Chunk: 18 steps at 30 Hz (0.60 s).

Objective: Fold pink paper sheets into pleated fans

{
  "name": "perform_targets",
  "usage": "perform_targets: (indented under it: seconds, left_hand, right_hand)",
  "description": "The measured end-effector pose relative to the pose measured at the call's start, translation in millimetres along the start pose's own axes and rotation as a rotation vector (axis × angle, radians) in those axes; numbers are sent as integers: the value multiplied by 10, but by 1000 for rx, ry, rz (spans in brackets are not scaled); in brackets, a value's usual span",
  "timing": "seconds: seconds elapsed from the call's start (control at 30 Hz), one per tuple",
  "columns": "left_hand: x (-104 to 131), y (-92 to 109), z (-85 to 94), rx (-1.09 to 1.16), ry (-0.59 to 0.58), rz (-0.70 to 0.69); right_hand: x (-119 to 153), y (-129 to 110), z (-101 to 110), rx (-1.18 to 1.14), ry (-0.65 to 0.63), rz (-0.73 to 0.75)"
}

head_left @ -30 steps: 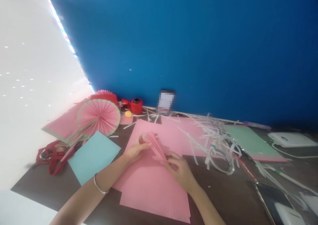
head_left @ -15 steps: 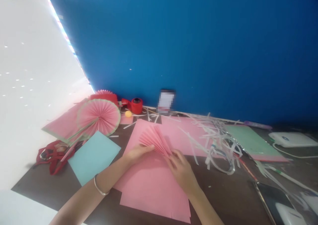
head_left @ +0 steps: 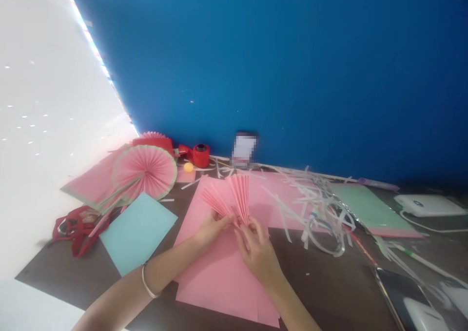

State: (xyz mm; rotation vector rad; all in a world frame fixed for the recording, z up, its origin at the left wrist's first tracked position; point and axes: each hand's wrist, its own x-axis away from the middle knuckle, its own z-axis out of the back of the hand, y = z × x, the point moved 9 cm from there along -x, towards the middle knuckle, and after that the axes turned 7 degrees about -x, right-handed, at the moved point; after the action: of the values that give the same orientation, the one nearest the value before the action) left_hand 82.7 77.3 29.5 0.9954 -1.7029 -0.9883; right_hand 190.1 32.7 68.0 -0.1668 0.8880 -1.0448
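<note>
Between my hands is a pleated pink paper fan (head_left: 240, 194), spread into two fanned parts with a gap between them at the top. My left hand (head_left: 215, 228) pinches its lower left edge, the thumb lying along the folds. My right hand (head_left: 256, 245) grips the narrow base on the right, its fingers curled around the pleats. Below both hands lie pink paper sheets (head_left: 223, 292), overlapping on the dark table. A light blue sheet (head_left: 141, 231) lies left of my left forearm.
A finished round pink fan (head_left: 146, 170) with a green rim rests at the left, near a red strap bundle (head_left: 78, 231). A red tape roll (head_left: 201, 155) stands by the wall. White paper strips (head_left: 310, 194), green sheets (head_left: 369, 206) and a phone (head_left: 405, 292) are on the right.
The pleated paper has parted from one fan shape into two sections, the right one now more upright. My right hand has shifted slightly left, closer to my left hand.
</note>
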Motion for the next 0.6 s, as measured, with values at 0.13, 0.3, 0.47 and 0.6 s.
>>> perform_targets:
  seconds: [0.13, 0.3, 0.47, 0.6]
  left_hand:
    - [-75, 45, 17, 94, -73, -72]
    - [-122, -29, -31, 261, -239, -17]
    - [-76, -63, -132, 213, -386, 53]
    - [-51, -72, -139, 203, -384, 98]
  right_hand:
    - [20, 253, 33, -387, 109, -263]
    - [53, 579, -113, -907, 75, -584]
    - [-55, 369, -149, -937, -191, -313]
    - [-50, 216, -67, -534, -205, -47]
